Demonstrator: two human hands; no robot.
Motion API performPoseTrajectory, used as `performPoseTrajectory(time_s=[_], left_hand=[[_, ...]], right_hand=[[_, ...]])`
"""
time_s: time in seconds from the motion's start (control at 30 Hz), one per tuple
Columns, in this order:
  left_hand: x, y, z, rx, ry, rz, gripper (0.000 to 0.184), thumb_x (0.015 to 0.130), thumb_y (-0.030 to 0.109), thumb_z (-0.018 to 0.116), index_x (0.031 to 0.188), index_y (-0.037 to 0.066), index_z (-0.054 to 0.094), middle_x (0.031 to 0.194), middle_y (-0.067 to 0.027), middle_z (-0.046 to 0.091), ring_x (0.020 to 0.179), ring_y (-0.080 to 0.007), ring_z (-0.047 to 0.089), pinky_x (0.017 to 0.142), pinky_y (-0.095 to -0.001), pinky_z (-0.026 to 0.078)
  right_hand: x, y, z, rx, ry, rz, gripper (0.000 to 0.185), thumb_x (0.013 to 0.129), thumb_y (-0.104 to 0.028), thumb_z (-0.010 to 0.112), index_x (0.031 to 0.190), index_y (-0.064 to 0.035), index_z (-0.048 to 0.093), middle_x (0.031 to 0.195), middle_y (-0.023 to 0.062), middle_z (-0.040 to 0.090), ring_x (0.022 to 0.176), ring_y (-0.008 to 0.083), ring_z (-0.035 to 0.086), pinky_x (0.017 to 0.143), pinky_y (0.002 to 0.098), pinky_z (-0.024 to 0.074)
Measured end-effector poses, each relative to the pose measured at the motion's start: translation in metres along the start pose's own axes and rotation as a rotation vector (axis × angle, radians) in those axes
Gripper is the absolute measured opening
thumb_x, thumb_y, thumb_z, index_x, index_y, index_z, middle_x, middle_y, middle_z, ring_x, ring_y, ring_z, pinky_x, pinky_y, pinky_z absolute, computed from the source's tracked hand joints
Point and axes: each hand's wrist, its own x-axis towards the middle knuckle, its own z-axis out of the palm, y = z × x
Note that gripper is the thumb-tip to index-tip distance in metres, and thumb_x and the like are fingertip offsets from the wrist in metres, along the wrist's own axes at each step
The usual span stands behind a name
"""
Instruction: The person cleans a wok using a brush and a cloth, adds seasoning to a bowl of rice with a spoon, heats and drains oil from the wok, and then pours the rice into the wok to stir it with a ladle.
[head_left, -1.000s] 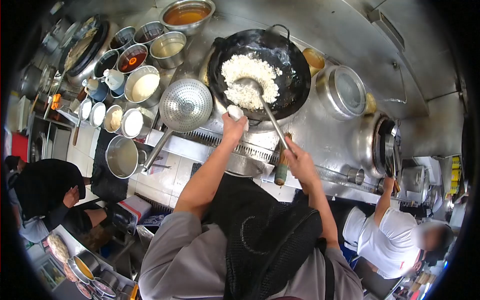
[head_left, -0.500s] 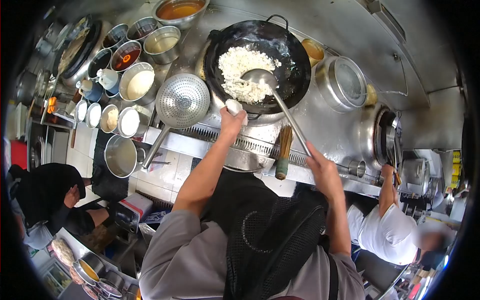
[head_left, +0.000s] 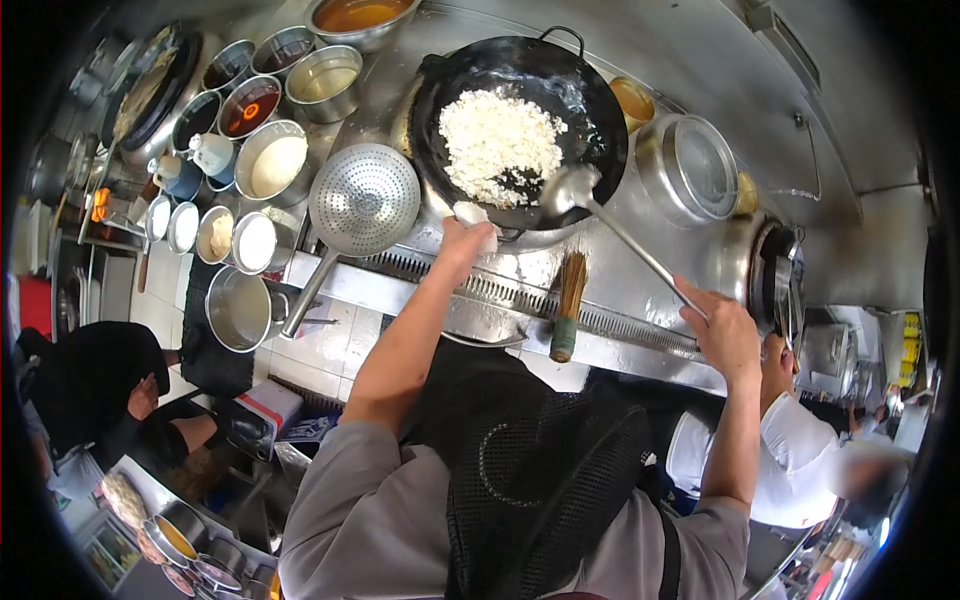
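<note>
A black wok [head_left: 598,110] sits on the stove, with white, crumbly fried rice [head_left: 500,140] spread over its left and middle part. My left hand [head_left: 462,246] is closed on a folded white cloth [head_left: 474,214], pressed against the wok's near edge; the cloth hides what lies under it. Out to the right, my right hand [head_left: 722,332] wraps round the end of a long-handled metal ladle [head_left: 574,190]. Its bowl rests at the near right rim of the wok, apart from most of the rice.
Left of the wok lies a perforated strainer [head_left: 364,200]. Beyond it stand several seasoning tubs [head_left: 275,165]. A bamboo brush [head_left: 568,310] lies at the stove's front edge. A lidded metal pot [head_left: 690,168] stands right of the wok. A co-worker in white [head_left: 800,450] works at the far right.
My right hand has swung right, drawing the ladle out of the rice to the wok's near right rim. The rice lies more spread out. My left hand has barely moved.
</note>
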Motion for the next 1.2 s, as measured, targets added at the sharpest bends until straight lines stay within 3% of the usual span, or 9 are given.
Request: performPoseTrajectory(time_s=[0.23, 0.33, 0.53, 0.63, 0.77, 0.97, 1.03, 1.1, 1.2], left_hand=[[0.022, 0.007, 0.002, -0.189, -0.238, -0.245, 0.029, 0.084, 0.003, 0.059, 0.11, -0.005, 0.048, 0.101, -0.0172, 0.059, 0.084, -0.0299, 0.066, 0.065, -0.0441, 0.062], [0.025, -0.013, 0.01, -0.104, -0.104, -0.122, 0.035, 0.086, 0.001, 0.057, 0.116, -0.005, 0.04, 0.104, -0.0182, 0.057, 0.083, -0.0296, 0.065, 0.061, -0.0429, 0.061], [0.049, -0.06, 0.016, 0.105, 0.072, 0.141, 0.04, 0.09, 0.004, 0.053, 0.121, -0.007, 0.03, 0.109, -0.0182, 0.053, 0.089, -0.023, 0.06, 0.07, -0.0346, 0.054], [0.028, -0.048, 0.019, 0.084, 0.075, 0.182, 0.041, 0.091, 0.005, 0.052, 0.122, -0.007, 0.029, 0.111, -0.0184, 0.052, 0.095, -0.0233, 0.059, 0.076, -0.035, 0.053], [0.006, -0.041, 0.026, -0.002, 0.091, 0.203, 0.054, 0.087, 0.011, 0.058, 0.123, -0.014, 0.028, 0.119, -0.0281, 0.05, 0.111, -0.0302, 0.053, 0.096, -0.0366, 0.043], [0.005, -0.034, 0.028, 0.098, 0.124, 0.206, 0.047, 0.088, 0.009, 0.056, 0.121, -0.011, 0.03, 0.115, -0.0238, 0.052, 0.102, -0.0264, 0.056, 0.086, -0.0357, 0.048], [0.007, -0.035, 0.027, 0.121, 0.135, 0.245, 0.042, 0.089, 0.007, 0.055, 0.12, -0.01, 0.031, 0.113, -0.0204, 0.052, 0.096, -0.0222, 0.057, 0.079, -0.0339, 0.052], [0.004, -0.032, 0.027, 0.129, 0.157, 0.256, 0.042, 0.088, 0.007, 0.056, 0.119, -0.01, 0.032, 0.113, -0.0206, 0.052, 0.097, -0.0232, 0.057, 0.079, -0.0332, 0.051], [0.017, -0.044, 0.025, 0.144, 0.163, 0.255, 0.045, 0.087, 0.006, 0.058, 0.12, -0.009, 0.031, 0.114, -0.0209, 0.052, 0.096, -0.0231, 0.058, 0.077, -0.0358, 0.053]], right_hand=[[0.096, 0.015, 0.143, 0.333, 0.224, -0.064, 0.05, 0.097, -0.019, 0.056, 0.145, -0.0206, 0.044, 0.085, 0.0233, 0.067, 0.065, 0.0379, 0.066, 0.06, 0.0463, 0.052], [0.086, -0.029, 0.126, 1.029, -0.019, 0.359, 0.05, 0.101, -0.024, 0.05, 0.149, -0.018, 0.037, 0.074, 0.0261, 0.064, 0.058, 0.0295, 0.063, 0.053, 0.0453, 0.0502], [0.127, -0.07, 0.237, 0.625, 0.27, 0.2, 0.051, 0.101, -0.029, 0.045, 0.149, -0.0185, 0.034, 0.077, 0.0302, 0.063, 0.064, 0.0441, 0.064, 0.056, 0.0484, 0.0492], [0.103, -0.083, 0.158, 1.217, -0.176, 0.238, 0.049, 0.101, -0.026, 0.049, 0.148, -0.0147, 0.039, 0.066, 0.0111, 0.059, 0.045, 0.0183, 0.055, 0.044, 0.0347, 0.0458], [0.094, -0.067, 0.142, 1.371, -0.094, 0.259, 0.048, 0.102, -0.024, 0.049, 0.147, -0.0121, 0.04, 0.061, 0.0031, 0.052, 0.043, 0.0087, 0.047, 0.04, 0.029, 0.0425], [0.155, -0.08, 0.166, 1.087, 0.028, 0.289, 0.049, 0.102, -0.025, 0.047, 0.148, -0.0132, 0.038, 0.063, 0.0073, 0.057, 0.042, 0.0127, 0.049, 0.04, 0.0327, 0.0434], [0.148, -0.073, 0.18, 1.008, -0.051, 0.24, 0.048, 0.101, -0.026, 0.05, 0.147, -0.0198, 0.04, 0.076, 0.0166, 0.067, 0.051, 0.0229, 0.06, 0.053, 0.0372, 0.051], [0.128, -0.048, 0.193, 0.71, 0.232, -0.303, 0.05, 0.098, -0.027, 0.055, 0.146, -0.0265, 0.042, 0.091, 0.0221, 0.07, 0.071, 0.0353, 0.068, 0.069, 0.0408, 0.0533], [0.088, -0.007, 0.157, 0.528, 0.029, -0.205, 0.051, 0.095, -0.021, 0.06, 0.143, -0.0285, 0.046, 0.101, 0.0226, 0.068, 0.086, 0.0413, 0.066, 0.077, 0.0423, 0.052]])
